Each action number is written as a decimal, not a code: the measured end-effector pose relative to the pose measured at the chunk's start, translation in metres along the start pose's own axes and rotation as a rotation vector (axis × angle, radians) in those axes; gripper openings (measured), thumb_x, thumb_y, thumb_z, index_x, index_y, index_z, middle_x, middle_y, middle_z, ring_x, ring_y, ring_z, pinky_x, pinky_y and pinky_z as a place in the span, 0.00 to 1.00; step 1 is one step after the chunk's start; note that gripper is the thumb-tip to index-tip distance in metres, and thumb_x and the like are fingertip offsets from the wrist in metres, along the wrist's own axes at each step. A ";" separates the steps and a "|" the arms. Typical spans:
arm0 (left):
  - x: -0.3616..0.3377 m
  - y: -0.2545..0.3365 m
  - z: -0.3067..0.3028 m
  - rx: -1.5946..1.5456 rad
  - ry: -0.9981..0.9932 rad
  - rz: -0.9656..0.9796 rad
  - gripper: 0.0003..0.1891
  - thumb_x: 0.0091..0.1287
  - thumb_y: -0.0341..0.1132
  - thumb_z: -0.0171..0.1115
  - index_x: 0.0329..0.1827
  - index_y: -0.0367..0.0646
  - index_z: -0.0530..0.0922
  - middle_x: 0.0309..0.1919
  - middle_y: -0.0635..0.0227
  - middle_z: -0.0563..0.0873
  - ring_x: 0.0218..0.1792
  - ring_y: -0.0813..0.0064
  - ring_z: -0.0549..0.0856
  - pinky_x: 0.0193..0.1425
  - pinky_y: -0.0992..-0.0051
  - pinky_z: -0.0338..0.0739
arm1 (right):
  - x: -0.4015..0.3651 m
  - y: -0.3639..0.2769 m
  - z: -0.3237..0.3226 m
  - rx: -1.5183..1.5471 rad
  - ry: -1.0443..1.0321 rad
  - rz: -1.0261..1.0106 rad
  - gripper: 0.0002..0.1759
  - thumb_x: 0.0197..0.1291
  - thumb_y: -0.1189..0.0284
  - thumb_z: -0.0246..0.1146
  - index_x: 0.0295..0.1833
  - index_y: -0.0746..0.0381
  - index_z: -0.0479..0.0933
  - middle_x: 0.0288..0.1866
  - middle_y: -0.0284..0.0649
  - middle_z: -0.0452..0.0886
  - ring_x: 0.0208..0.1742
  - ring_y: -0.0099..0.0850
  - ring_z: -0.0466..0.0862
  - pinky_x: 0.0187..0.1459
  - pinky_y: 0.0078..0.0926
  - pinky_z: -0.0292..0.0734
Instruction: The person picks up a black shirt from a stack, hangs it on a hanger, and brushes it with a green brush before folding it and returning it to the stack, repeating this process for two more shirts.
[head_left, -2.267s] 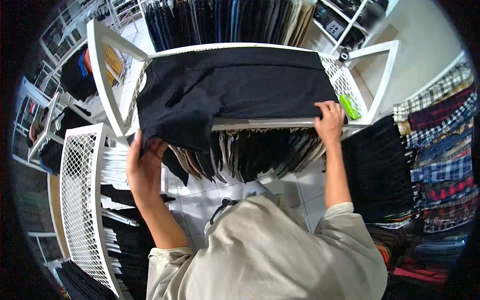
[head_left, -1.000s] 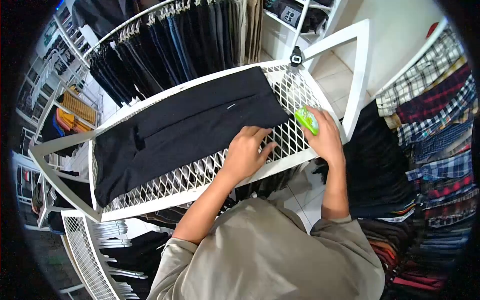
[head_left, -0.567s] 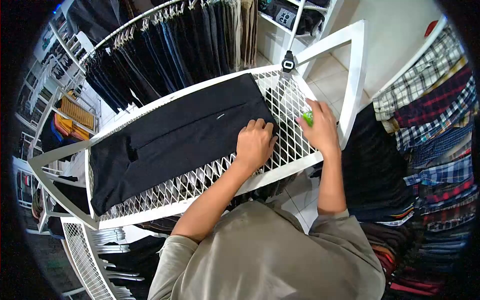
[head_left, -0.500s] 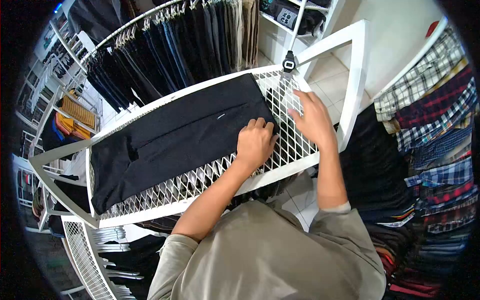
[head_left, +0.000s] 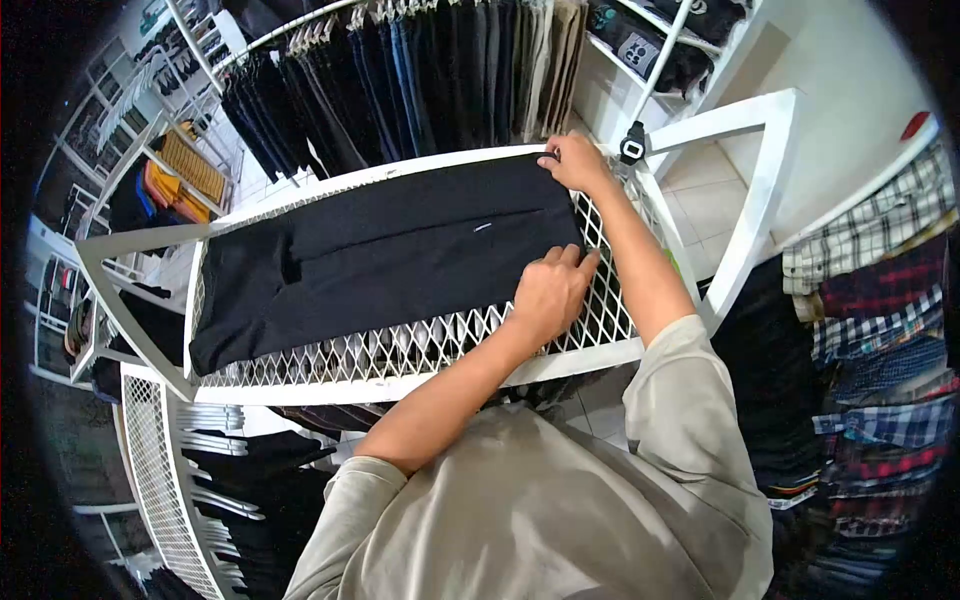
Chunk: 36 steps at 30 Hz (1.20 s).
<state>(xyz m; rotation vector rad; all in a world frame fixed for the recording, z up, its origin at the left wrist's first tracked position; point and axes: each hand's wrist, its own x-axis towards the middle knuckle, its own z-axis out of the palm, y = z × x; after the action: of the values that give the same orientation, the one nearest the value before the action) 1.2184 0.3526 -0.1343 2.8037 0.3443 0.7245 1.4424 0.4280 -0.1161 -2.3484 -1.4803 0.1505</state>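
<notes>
Black folded trousers (head_left: 400, 255) lie stretched along a white mesh rack top (head_left: 440, 335), with a small white tag near their right part. At the near right corner of the trousers is my left hand (head_left: 550, 292), its fingers curled on the cloth at the edge. My right hand (head_left: 580, 165) pinches the far right corner between thumb and fingers. A black digital watch (head_left: 633, 145) is strapped round the rack's frame, just right of my right hand.
Behind the rack hangs a long row of dark and beige trousers (head_left: 400, 90). Checked shirts (head_left: 880, 320) hang at the right. White hangers (head_left: 215, 440) with black clothes are at the lower left. A raised white frame end (head_left: 770, 190) stands at the rack's right.
My right hand has moved from above the bare mesh to the far right corner of the trousers and closed on it. My left hand stays at the near corner. The view has shifted.
</notes>
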 end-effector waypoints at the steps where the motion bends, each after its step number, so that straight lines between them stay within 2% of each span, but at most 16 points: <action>1: 0.002 0.000 -0.001 0.011 -0.024 0.014 0.26 0.60 0.29 0.65 0.65 0.46 0.79 0.37 0.63 0.82 0.41 0.63 0.87 0.39 0.66 0.84 | -0.001 -0.001 0.000 -0.010 0.029 -0.032 0.18 0.64 0.59 0.70 0.50 0.61 0.83 0.59 0.52 0.82 0.63 0.50 0.81 0.60 0.48 0.77; 6: 0.004 -0.005 -0.032 -0.238 0.114 -0.067 0.21 0.62 0.28 0.64 0.60 0.44 0.80 0.39 0.55 0.80 0.36 0.53 0.86 0.39 0.58 0.84 | 0.015 0.003 -0.005 0.066 -0.008 -0.086 0.19 0.61 0.60 0.70 0.52 0.60 0.84 0.51 0.55 0.87 0.54 0.55 0.86 0.57 0.49 0.80; 8: -0.001 -0.013 -0.056 -0.390 0.222 -0.113 0.15 0.63 0.28 0.64 0.53 0.41 0.83 0.37 0.55 0.80 0.33 0.52 0.85 0.37 0.57 0.82 | 0.025 -0.001 -0.013 0.172 -0.027 -0.070 0.19 0.60 0.60 0.69 0.52 0.60 0.82 0.47 0.50 0.88 0.52 0.48 0.87 0.55 0.40 0.81; 10: -0.012 -0.024 -0.083 -0.527 0.414 -0.207 0.07 0.62 0.27 0.64 0.41 0.36 0.86 0.32 0.56 0.82 0.29 0.57 0.84 0.35 0.62 0.81 | 0.033 -0.018 -0.021 0.379 0.012 -0.199 0.13 0.64 0.66 0.65 0.51 0.59 0.82 0.44 0.41 0.88 0.48 0.34 0.87 0.52 0.34 0.80; 12: -0.026 -0.033 -0.114 -0.592 0.555 -0.325 0.06 0.60 0.28 0.68 0.37 0.36 0.87 0.31 0.58 0.84 0.28 0.63 0.85 0.35 0.67 0.81 | 0.048 -0.048 -0.043 0.523 -0.184 -0.166 0.12 0.66 0.70 0.61 0.50 0.61 0.85 0.44 0.35 0.87 0.46 0.26 0.83 0.51 0.26 0.77; 16: -0.062 -0.070 -0.152 -0.454 0.831 -0.453 0.06 0.58 0.30 0.78 0.33 0.39 0.88 0.30 0.65 0.85 0.29 0.76 0.83 0.33 0.77 0.75 | 0.064 -0.116 -0.069 0.907 -0.488 -0.008 0.17 0.74 0.61 0.55 0.54 0.58 0.85 0.39 0.34 0.83 0.39 0.21 0.82 0.36 0.20 0.74; 17: -0.073 -0.079 -0.162 -0.458 0.853 -0.540 0.06 0.58 0.29 0.78 0.32 0.39 0.87 0.29 0.68 0.85 0.29 0.79 0.82 0.32 0.78 0.74 | 0.069 -0.129 -0.064 1.029 -0.463 -0.078 0.22 0.76 0.55 0.52 0.59 0.59 0.83 0.41 0.34 0.83 0.37 0.20 0.83 0.32 0.17 0.72; 18: -0.085 -0.088 -0.172 -0.460 0.876 -0.628 0.07 0.58 0.29 0.79 0.31 0.39 0.87 0.29 0.70 0.84 0.29 0.82 0.81 0.32 0.79 0.73 | 0.076 -0.149 -0.065 1.096 -0.598 -0.171 0.22 0.76 0.57 0.54 0.62 0.60 0.81 0.46 0.35 0.83 0.37 0.20 0.84 0.34 0.16 0.75; 21: -0.120 -0.125 -0.198 -0.513 0.999 -0.680 0.08 0.60 0.26 0.78 0.32 0.38 0.84 0.28 0.76 0.83 0.28 0.90 0.77 0.31 0.86 0.67 | 0.081 -0.229 -0.051 0.872 -0.530 -0.379 0.22 0.67 0.73 0.67 0.66 0.62 0.78 0.48 0.34 0.86 0.35 0.18 0.84 0.35 0.13 0.76; 22: -0.131 -0.136 -0.206 -0.564 1.017 -0.726 0.08 0.60 0.25 0.78 0.33 0.38 0.84 0.28 0.77 0.83 0.28 0.92 0.76 0.30 0.87 0.66 | 0.091 -0.250 -0.042 0.826 -0.530 -0.421 0.21 0.65 0.71 0.70 0.63 0.60 0.82 0.41 0.30 0.86 0.39 0.17 0.84 0.37 0.16 0.77; 24: -0.155 -0.152 -0.226 -0.526 1.035 -0.763 0.07 0.62 0.26 0.77 0.33 0.39 0.84 0.28 0.78 0.83 0.27 0.93 0.75 0.30 0.87 0.65 | 0.106 -0.295 -0.026 0.677 -0.528 -0.460 0.19 0.65 0.68 0.71 0.60 0.61 0.83 0.42 0.29 0.86 0.39 0.18 0.82 0.40 0.18 0.76; 25: -0.167 -0.160 -0.236 -0.506 1.044 -0.831 0.06 0.62 0.26 0.77 0.34 0.39 0.84 0.28 0.79 0.83 0.27 0.93 0.75 0.30 0.87 0.65 | 0.109 -0.319 -0.013 0.602 -0.426 -0.613 0.17 0.66 0.67 0.71 0.58 0.62 0.84 0.42 0.28 0.85 0.40 0.18 0.80 0.43 0.20 0.74; 28: -0.200 -0.179 -0.265 -0.576 1.157 -0.930 0.06 0.63 0.27 0.77 0.35 0.39 0.85 0.26 0.79 0.83 0.26 0.93 0.75 0.29 0.87 0.65 | 0.134 -0.386 0.045 0.672 -0.300 -0.793 0.19 0.70 0.60 0.69 0.55 0.64 0.82 0.40 0.32 0.86 0.40 0.21 0.80 0.45 0.24 0.75; 30: -0.230 -0.200 -0.281 -0.431 1.159 -1.007 0.06 0.65 0.29 0.76 0.36 0.39 0.86 0.25 0.80 0.82 0.25 0.92 0.73 0.29 0.85 0.62 | 0.131 -0.436 0.074 0.704 -0.370 -0.742 0.22 0.72 0.56 0.66 0.56 0.65 0.80 0.42 0.36 0.87 0.40 0.23 0.80 0.47 0.27 0.76; 34: -0.276 -0.229 -0.303 -0.260 1.147 -1.123 0.07 0.65 0.32 0.75 0.37 0.38 0.87 0.21 0.79 0.79 0.23 0.89 0.71 0.27 0.82 0.63 | 0.103 -0.521 0.126 0.528 -0.138 -0.741 0.20 0.74 0.55 0.61 0.56 0.61 0.78 0.45 0.54 0.87 0.51 0.54 0.87 0.50 0.45 0.80; 36: -0.295 -0.233 -0.309 -0.152 1.081 -1.258 0.10 0.64 0.36 0.75 0.37 0.38 0.87 0.19 0.75 0.78 0.22 0.86 0.72 0.27 0.78 0.65 | 0.101 -0.546 0.159 0.560 -0.150 -0.797 0.18 0.74 0.57 0.61 0.53 0.61 0.79 0.44 0.57 0.86 0.50 0.59 0.85 0.51 0.48 0.79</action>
<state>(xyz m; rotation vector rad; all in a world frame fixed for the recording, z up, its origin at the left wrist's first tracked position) 0.7739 0.5393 -0.0655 1.2460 1.7959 1.5749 0.9788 0.7681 -0.0603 -1.2336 -2.0016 0.4597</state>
